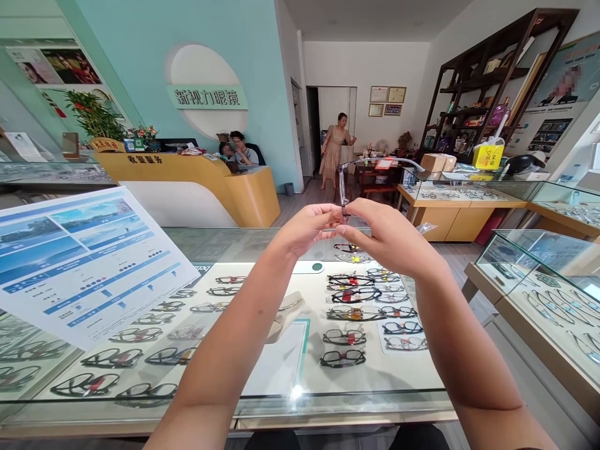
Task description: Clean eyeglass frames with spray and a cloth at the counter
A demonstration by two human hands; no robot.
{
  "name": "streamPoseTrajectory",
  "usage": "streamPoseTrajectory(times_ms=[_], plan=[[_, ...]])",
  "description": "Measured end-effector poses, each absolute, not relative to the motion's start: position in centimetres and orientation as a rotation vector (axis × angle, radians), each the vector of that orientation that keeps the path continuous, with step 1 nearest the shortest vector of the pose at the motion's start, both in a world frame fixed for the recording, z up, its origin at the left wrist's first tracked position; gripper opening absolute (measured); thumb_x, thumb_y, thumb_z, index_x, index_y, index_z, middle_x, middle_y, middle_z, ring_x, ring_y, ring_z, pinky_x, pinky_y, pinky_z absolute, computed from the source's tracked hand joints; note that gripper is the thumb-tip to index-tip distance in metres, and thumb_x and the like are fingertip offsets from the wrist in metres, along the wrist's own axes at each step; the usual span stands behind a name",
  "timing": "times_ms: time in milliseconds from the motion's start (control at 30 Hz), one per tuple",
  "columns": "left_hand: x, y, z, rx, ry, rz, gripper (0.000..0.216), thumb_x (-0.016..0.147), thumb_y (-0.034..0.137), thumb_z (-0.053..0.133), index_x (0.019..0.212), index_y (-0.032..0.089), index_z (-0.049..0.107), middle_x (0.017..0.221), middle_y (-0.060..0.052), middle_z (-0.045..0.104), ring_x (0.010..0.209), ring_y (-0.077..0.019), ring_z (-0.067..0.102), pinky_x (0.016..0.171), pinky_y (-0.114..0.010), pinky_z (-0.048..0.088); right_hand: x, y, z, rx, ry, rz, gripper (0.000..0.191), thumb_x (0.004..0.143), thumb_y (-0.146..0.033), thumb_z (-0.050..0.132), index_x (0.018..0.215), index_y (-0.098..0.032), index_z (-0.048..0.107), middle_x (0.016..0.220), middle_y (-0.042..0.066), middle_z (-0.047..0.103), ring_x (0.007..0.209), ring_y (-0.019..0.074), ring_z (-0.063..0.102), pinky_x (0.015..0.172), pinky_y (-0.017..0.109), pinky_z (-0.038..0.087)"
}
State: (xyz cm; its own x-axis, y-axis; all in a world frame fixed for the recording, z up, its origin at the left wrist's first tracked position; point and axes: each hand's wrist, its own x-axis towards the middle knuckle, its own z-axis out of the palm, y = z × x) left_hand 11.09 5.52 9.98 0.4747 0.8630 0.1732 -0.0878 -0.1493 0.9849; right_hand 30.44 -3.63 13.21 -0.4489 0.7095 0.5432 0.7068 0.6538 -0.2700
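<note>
1. Mid-handling: my left hand (307, 228) and right hand (391, 234) meet at a pair of eyeglasses (342, 184), held in the air above the far part of the glass showcase (337, 403).

2. My left fingers are pinched narrow at the lower end of the frame; my right thumb and fingers close around the same spot from the other side.

3. Done, as it looks: the pair is clear of the counter, with one temple extended to the right and a red-and-white tag (384, 164) on it.

4. Left, in my judgement: the handling seems midway, the pair not yet set down and its tag not yet off. Beneath, black-framed glasses (342, 356) lie in line with other spectacles.

5. Hidden: my fingers cover the part they grip, and I cannot make out the second temple. The front is nearly edge-on, so its shape is unclear.

6. Also obscured: my left forearm crosses a beige item (287, 315) that I cannot identify. Small print on the propped leaflet (98, 262) is unreadable, and its left edge is cut off.
</note>
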Motion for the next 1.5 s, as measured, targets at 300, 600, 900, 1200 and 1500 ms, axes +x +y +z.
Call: streamPoseTrajectory(times_ms=[300, 600, 900, 1200, 1500], plan=[[9.6, 6.0, 10.4, 1.745, 0.636, 0.525, 0.033, 0.067, 0.049, 0.094, 0.078, 0.021, 0.080, 0.084, -0.006, 0.072, 0.073, -0.0172, 0.063, 0.067, -0.029, 0.054, 32.1, -5.8, 14.3, -1.018, -2.448, 0.239, 0.022, 0.109, -0.040, 0.061, 0.114, -0.023, 0.073, 0.116, 0.006, 0.080, 0.101, 0.0240, 0.071, 0.086, 0.036, 0.048], [9.3, 6.3, 9.6, 1.891, 0.539, 0.092, 0.013, 0.073, 0.035, 0.079, 0.078, 0.024, 0.084, 0.080, -0.009, 0.079, 0.063, -0.0191, 0.065, 0.051, -0.029, 0.046, 31.2, -6.8, 14.1, -0.977, -2.662, 0.355, 0.018, 0.105, -0.035, 0.069, 0.115, -0.026, 0.080, 0.114, 0.005, 0.083, 0.097, 0.0248, 0.074, 0.080, 0.035, 0.052], [9.6, 5.9, 9.7, 1.877, 0.601, -0.026, 0.035, 0.069, 0.054, 0.092, 0.070, 0.023, 0.079, 0.071, -0.012, 0.076, 0.062, -0.0261, 0.070, 0.048, -0.033, 0.051, 30.4, -7.1, 13.9, -1.013, -2.716, 0.332, 0.013, 0.102, -0.032, 0.071, 0.108, -0.028, 0.082, 0.100, 0.004, 0.081, 0.086, 0.0234, 0.072, 0.074, 0.033, 0.049], [9.3, 7.2, 8.8, 1.901, 0.518, -0.064, 0.030, 0.073, 0.046, 0.093, 0.073, 0.019, 0.079, 0.063, -0.007, 0.072, 0.054, -0.0191, 0.064, 0.050, -0.028, 0.054, 29.8, -7.3, 14.1, -1.153, -2.754, 0.424, 0.023, 0.106, -0.036, 0.064, 0.117, -0.023, 0.080, 0.116, 0.008, 0.081, 0.102, 0.0265, 0.072, 0.077, 0.034, 0.046], [9.3, 7.4, 8.1, 1.883, 0.444, -0.073, 0.036, 0.082, 0.047, 0.086, 0.071, 0.015, 0.074, 0.067, -0.008, 0.073, 0.053, -0.0132, 0.058, 0.048, -0.022, 0.045, 29.7, -7.6, 14.5, -1.144, -2.743, 0.468, 0.025, 0.107, -0.037, 0.064, 0.121, -0.021, 0.078, 0.125, 0.009, 0.080, 0.107, 0.0274, 0.072, 0.080, 0.036, 0.044]])
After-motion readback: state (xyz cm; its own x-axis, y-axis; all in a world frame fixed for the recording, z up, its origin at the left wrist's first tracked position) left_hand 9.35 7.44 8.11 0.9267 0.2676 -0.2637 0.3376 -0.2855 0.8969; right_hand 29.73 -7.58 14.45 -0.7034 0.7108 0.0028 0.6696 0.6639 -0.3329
